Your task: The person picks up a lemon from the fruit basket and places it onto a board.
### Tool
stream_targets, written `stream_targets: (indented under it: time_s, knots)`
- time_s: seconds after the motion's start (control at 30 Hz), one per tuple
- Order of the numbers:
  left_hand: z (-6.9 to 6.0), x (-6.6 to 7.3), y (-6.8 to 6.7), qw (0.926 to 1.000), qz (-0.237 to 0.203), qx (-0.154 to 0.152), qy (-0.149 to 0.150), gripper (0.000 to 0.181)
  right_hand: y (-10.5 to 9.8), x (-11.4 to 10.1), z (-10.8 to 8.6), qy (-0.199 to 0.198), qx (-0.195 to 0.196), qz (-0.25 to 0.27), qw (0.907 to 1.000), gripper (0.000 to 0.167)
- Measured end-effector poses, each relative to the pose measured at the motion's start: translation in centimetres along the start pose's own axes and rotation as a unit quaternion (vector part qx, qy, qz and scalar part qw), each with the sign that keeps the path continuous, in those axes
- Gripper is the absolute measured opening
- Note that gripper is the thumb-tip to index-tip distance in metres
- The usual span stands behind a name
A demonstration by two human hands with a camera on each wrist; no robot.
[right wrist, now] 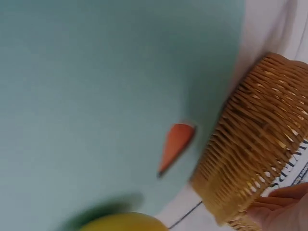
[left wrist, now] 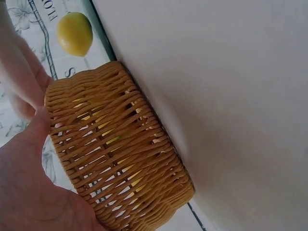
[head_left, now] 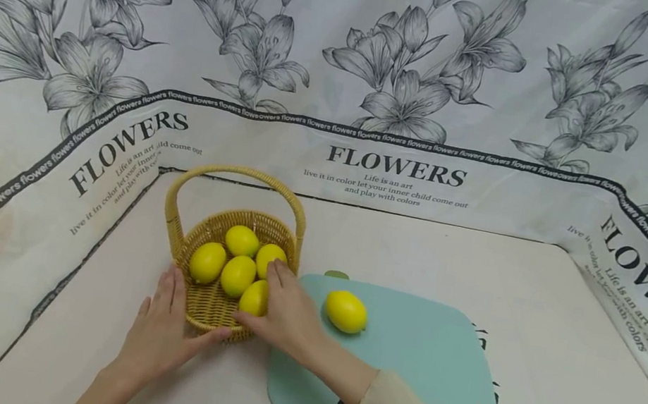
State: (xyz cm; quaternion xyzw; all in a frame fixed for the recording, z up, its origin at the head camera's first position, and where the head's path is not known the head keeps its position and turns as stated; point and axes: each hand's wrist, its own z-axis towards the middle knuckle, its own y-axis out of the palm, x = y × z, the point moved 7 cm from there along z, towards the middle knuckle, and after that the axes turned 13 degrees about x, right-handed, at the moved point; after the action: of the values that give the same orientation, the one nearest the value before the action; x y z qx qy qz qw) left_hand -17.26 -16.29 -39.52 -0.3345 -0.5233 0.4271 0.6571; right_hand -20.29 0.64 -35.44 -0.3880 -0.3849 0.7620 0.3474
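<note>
A wicker basket [head_left: 215, 316] with a tall arched handle holds several yellow lemons [head_left: 237, 277]. My left hand [head_left: 162, 325] rests against the basket's left front, fingers straight along its outer side and thumb stretched along the front rim. In the left wrist view, the thumb [left wrist: 38, 122] touches the woven rim. My right hand [head_left: 293, 311] reaches over the basket's right rim, with thumb and fingers around the front-right lemon [head_left: 254, 297]. Its fingertips also lie at the lemon behind. One more lemon [head_left: 346, 311] lies on a light blue-green board [head_left: 426, 362], right of the basket.
The board lies right of the basket on a pale table [head_left: 570, 343]. A small orange, pointed shape [right wrist: 177, 147] shows on the board in the right wrist view; whether it is printed, I cannot tell. Flower-printed cloth [head_left: 405, 101] stands behind and at both sides.
</note>
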Motion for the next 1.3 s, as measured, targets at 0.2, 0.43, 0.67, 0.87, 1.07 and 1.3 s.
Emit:
stream_targets:
  time_s: [0.2,0.43,0.67,0.87,1.07,1.3]
  knots:
    - [0.0,-0.1,-0.1,1.0000,-0.002,-0.002,-0.002,0.124,0.7,-0.7,1.2,0.027,-0.074,-0.056,0.9953,0.087]
    - [0.0,-0.1,-0.1,1.0000,-0.008,-0.002,-0.004,0.124,1.2,-1.2,1.9,0.003,-0.099,-0.102,0.9898,0.053]
    - [0.0,0.0,-0.1,1.0000,-0.006,0.004,0.001,0.124,1.6,-1.7,2.4,0.007,-0.125,-0.138,0.9824,0.042]
    - [0.0,0.0,-0.1,1.0000,-0.001,0.000,0.000,0.124,1.9,-1.8,2.7,0.006,-0.134,-0.149,0.9798,0.041]
    - [0.0,0.1,-0.2,1.0000,-0.001,0.002,0.002,0.124,2.1,-1.7,2.9,0.001,-0.126,-0.136,0.9827,0.041]
    - [0.0,0.2,-0.3,0.9999,0.002,0.011,0.008,0.123,2.0,-1.7,2.9,-0.012,-0.109,-0.089,0.9900,0.040]
